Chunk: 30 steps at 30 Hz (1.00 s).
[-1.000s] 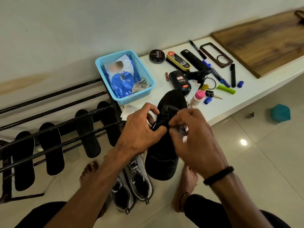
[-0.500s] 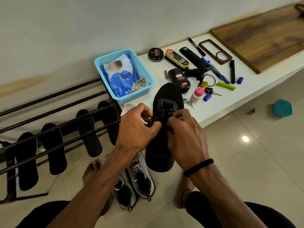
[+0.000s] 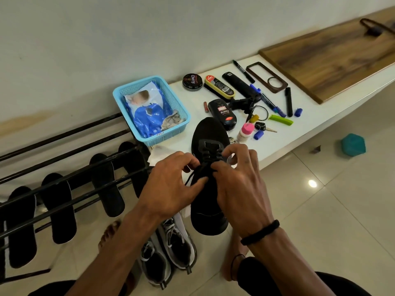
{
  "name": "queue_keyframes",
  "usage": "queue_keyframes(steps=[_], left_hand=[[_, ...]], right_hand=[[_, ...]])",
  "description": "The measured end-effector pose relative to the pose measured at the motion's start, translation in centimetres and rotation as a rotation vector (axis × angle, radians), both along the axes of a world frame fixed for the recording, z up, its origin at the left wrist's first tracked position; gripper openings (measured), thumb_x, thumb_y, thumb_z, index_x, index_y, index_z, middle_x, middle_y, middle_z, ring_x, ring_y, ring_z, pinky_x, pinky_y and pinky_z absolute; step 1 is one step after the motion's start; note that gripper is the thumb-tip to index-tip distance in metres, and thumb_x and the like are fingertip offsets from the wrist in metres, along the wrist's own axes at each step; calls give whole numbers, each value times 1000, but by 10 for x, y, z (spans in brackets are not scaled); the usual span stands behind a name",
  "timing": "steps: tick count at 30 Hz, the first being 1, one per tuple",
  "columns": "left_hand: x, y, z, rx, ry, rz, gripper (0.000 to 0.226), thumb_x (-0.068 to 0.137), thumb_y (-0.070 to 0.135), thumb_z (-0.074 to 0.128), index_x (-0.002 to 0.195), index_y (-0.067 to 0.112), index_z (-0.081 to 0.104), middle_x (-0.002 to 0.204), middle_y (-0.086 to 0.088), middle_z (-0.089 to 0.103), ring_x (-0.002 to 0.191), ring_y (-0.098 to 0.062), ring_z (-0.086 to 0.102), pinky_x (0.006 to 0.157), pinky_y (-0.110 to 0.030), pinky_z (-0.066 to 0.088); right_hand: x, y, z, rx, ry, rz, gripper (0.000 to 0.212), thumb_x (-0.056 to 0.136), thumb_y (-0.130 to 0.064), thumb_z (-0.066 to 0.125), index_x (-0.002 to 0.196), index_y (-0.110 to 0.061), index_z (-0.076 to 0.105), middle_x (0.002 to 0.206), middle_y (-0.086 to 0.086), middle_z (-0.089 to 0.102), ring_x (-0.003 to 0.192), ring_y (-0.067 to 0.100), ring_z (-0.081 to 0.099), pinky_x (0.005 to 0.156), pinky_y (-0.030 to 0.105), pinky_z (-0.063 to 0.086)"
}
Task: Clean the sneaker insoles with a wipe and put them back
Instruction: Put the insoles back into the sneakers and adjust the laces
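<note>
From my feed: black sneaker (image 3: 210, 189) dead centre, toe at 12 resting on white shelf (image 3: 277, 142), heel hanging at 6. Left hand (image 3: 171, 186) and right hand (image 3: 239, 184) both on it, fingers curled, pinching black laces (image 3: 205, 165) over tongue. Four black insoles (image 3: 106, 184) propped on black rack (image 3: 64, 174) round 9. Blue basket (image 3: 171, 97) with wipe pack (image 3: 147, 110) at 11. Grey sneaker pair (image 3: 171, 251) on floor at 6. Polish tin (image 3: 192, 82), markers at 1.
</note>
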<state>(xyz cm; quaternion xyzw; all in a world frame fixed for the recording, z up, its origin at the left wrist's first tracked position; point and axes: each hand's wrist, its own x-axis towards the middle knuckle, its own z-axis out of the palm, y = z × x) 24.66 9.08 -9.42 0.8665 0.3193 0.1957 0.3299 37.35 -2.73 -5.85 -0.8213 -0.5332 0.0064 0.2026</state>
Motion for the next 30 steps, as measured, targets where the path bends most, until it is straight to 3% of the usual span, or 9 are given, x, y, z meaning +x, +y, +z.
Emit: queue_keyframes(steps=[3,8,11,14,17,19,23,26,30], left_hand=[[-1,-4,7,94,114,-16,56,71,78,57,107,36,63,100,21,62,88,-2,56,75,-25,48],[3,-5,2,152,56,9,23,81,49,67,91,30,58,83,18,53,77,-7,50,67,-25,41],[5,-8,1,199,45,59,27,85,54,64,96,30,61,89,14,54,84,-11,51,69,-29,46],[6,-9,5,202,66,238,44,81,69,65,91,28,54,81,12,53,75,-15,54,63,-32,47],[7,-10,4,161,204,326,57,79,81,60,69,26,47,58,13,51,55,-8,52,57,-32,48],[9,-13,1,135,236,314,56,81,81,58,67,27,51,59,13,55,56,-6,55,59,-32,52],[14,-22,-3,42,140,304,50,83,77,60,87,28,65,77,13,70,67,-6,67,64,-29,59],[17,-25,-7,-16,76,280,54,86,72,60,112,26,71,95,11,75,76,-5,71,73,-29,62],[21,-22,-11,-106,-24,241,61,87,63,64,135,26,62,115,7,64,85,-6,66,76,-28,62]], right_hand=[[1,3,-2,19,-14,46,22,76,-14,84,96,-12,73,126,12,51,113,34,53,78,43,59],[-8,5,-5,59,191,13,15,95,-29,56,109,-24,60,110,-7,42,96,3,46,75,28,54],[-7,5,-2,-8,21,-101,34,94,-43,58,123,-24,56,109,1,53,94,18,58,68,32,55],[0,5,7,-236,40,-273,61,95,-67,41,142,-30,30,112,-1,55,100,19,57,72,33,51],[-3,5,6,-401,68,-267,58,98,-70,22,139,-30,30,92,-3,61,83,19,60,72,35,54],[-7,7,4,-438,75,-233,49,101,-64,18,125,-27,39,79,-5,58,74,18,59,71,37,56],[-3,8,9,-457,94,-225,42,104,-56,21,118,-23,43,83,-4,56,78,17,57,74,35,54],[0,6,11,-442,168,-201,40,103,-53,29,127,-24,45,106,-4,58,93,13,49,85,31,49],[-2,3,3,-112,346,-176,41,100,-39,53,139,-26,53,131,-3,62,118,14,57,100,30,47]])
